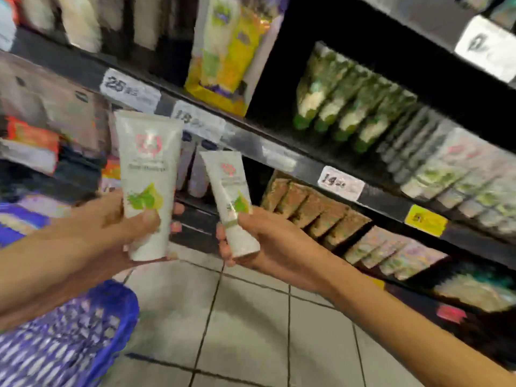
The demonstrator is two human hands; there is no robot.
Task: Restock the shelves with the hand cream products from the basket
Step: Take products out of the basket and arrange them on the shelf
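My left hand (111,227) grips a large white hand cream tube (146,174) with a pink emblem and green leaves, held upright with its cap end down. My right hand (268,241) grips a smaller white hand cream tube (233,191) of the same design, tilted slightly left. Both tubes are raised in front of the dark shelves (279,146). The blue basket (83,331) sits low at the left, under my left forearm. A row of similar white tubes (460,177) stands on the shelf at the right.
Green-capped tubes (343,107) fill the middle shelf, and a yellow pack (229,51) stands on the upper shelf. Brown packs (312,210) line the lower shelf. Price tags (340,182) run along the shelf edges. White floor tiles (251,317) lie below.
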